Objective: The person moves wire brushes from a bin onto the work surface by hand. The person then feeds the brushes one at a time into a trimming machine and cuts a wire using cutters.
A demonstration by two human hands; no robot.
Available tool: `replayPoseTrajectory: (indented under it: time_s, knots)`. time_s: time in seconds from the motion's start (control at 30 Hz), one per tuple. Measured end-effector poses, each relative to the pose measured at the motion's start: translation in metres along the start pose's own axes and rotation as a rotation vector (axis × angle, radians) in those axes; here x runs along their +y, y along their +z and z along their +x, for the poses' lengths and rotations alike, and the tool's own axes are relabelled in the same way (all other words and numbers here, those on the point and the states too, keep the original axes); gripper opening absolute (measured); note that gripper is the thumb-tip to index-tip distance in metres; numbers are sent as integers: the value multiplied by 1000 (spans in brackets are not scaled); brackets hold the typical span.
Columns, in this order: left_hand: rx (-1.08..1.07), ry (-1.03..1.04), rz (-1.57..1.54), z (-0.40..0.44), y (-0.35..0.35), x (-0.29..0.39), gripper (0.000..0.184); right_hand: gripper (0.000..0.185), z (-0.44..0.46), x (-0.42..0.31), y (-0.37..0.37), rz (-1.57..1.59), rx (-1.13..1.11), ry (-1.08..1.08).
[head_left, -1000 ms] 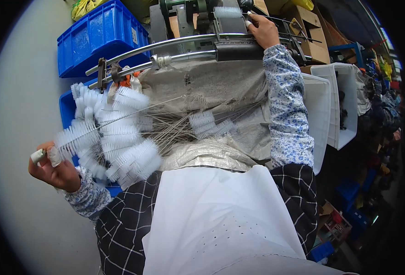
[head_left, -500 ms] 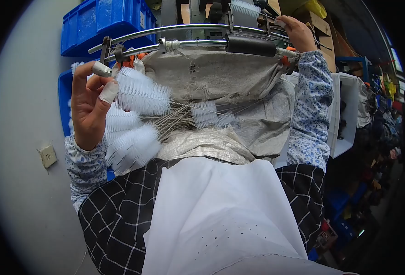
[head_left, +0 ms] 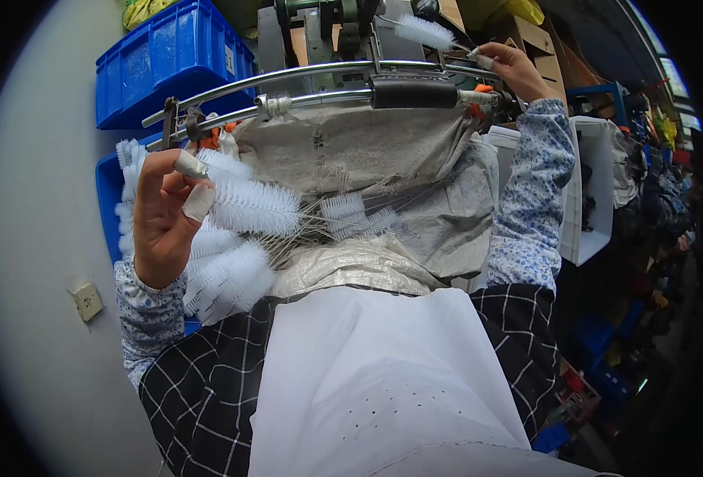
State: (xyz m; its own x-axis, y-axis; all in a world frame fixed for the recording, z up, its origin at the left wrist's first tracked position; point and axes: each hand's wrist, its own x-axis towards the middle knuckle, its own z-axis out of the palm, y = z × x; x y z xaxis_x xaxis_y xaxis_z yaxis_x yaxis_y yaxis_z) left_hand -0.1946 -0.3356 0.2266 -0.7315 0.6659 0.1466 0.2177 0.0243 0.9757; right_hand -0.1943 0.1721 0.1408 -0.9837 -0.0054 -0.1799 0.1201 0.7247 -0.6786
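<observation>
My left hand [head_left: 160, 230] is closed in a pinch, with white tape on its thumb and forefinger. Between those fingertips is the tip of a white bristle brush [head_left: 256, 207], whose bristles point right over a heap of similar brushes [head_left: 228, 278]. At the upper right, my right hand [head_left: 518, 70], also taped, pinches the wire stem end of another white brush [head_left: 424, 32]. That brush's head lies up and left of the hand, near the machine beyond the rails. Bare wire stems [head_left: 296, 238] spread from the heap across sacking on my lap.
Two curved metal rails [head_left: 311, 76] with a black padded sleeve [head_left: 413, 92] cross in front of me, above grey sacking [head_left: 351, 147]. A blue crate [head_left: 168, 67] stands at the back left, a white bin [head_left: 598, 191] at the right. A wall [head_left: 41, 238] runs along the left.
The whole view has tilted, so the rails sit lower. My left hand and its brush have come somewhat closer to my body. The right hand keeps hold of its brush, shifted slightly right of the rails.
</observation>
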Motion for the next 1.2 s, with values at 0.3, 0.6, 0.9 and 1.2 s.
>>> replayPoseTrajectory:
  time_s: [0.3,0.6,0.9,1.2]
  knots:
    - [-216,101,252,19,54,-1,37,38,-82,-189,145,656,-740,-249]
    - [-497,-202,830,-42,4,36,41,30,37,-82,107,-711,575,-143]
    - [-97,-247,942,-76,1,19,30,26,63,-72,111,-797,474,-166]
    - [-102,-181,1058,-78,-1,4,16,26,62,-72,109,-750,486,-105]
